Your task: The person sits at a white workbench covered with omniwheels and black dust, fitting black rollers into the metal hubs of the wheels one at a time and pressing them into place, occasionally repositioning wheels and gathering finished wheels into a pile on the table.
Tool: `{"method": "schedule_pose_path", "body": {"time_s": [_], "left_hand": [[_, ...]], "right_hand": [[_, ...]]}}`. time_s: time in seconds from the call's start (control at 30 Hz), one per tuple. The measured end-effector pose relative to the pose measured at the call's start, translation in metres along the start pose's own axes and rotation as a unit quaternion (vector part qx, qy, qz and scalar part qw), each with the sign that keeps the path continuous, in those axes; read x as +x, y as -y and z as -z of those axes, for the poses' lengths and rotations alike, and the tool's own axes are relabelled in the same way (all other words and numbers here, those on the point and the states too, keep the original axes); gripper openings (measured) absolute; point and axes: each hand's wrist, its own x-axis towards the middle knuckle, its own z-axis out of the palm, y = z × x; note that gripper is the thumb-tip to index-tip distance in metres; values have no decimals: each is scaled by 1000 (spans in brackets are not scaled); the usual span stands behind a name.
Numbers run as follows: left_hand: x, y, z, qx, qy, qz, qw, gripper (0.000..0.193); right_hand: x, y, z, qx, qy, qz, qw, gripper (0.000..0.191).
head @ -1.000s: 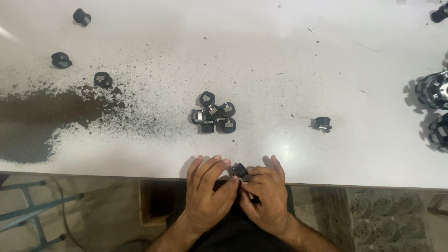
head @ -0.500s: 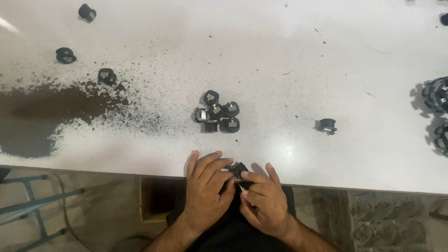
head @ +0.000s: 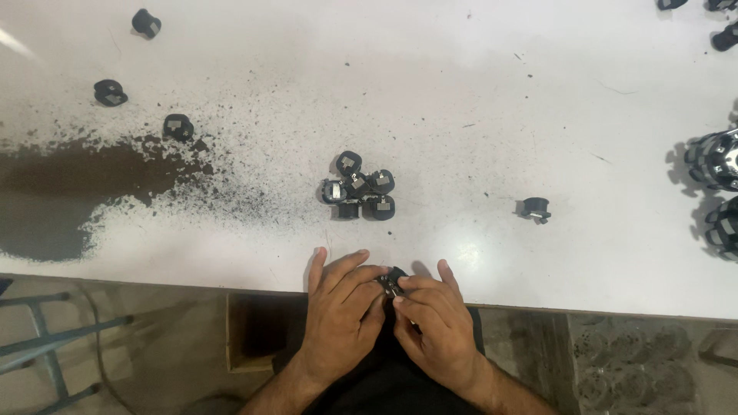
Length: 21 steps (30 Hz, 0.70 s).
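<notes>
Together, left hand (head: 342,311) and right hand (head: 434,323) pinch small black plastic part (head: 393,278) at white counter (head: 461,115) edge, steadying it; 5 like parts (head: 358,187) clustered beyond.

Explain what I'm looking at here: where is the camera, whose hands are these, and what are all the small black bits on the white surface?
There is no machine here. The single view comes from a camera worn on a person's head, looking down at their own two bare hands at the near edge of a white table.

The left hand and right hand meet over one small black part with a bit of metal on it; both hands pinch it in a shared grip.

Just beyond the hands lies a cluster of similar black parts. One single part lies to the right, and three more are scattered far left. Larger black toothed pieces sit at the right edge.

The table's left side carries a dark worn or dusty patch with specks spreading from it.
</notes>
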Motion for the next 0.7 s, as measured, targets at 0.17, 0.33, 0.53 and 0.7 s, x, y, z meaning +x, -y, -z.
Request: {"method": "schedule_pose_path", "body": {"time_s": [0.17, 0.33, 0.53, 0.7], "left_hand": [[2, -1, 6, -35, -12, 28, 999, 26], [11, 1, 10, -5, 23, 34, 999, 41], [24, -3, 21, -20, 23, 54, 998, 14], [27, -8, 25, -43, 44, 5, 998, 15]], "right_hand": [[10, -2, 21, -38, -40, 28, 998, 30], [24, -5, 28, -86, 26, -56, 994, 41], [30, -6, 22, -99, 61, -63, 991, 44], [28, -6, 24, -87, 75, -50, 992, 43]]}}
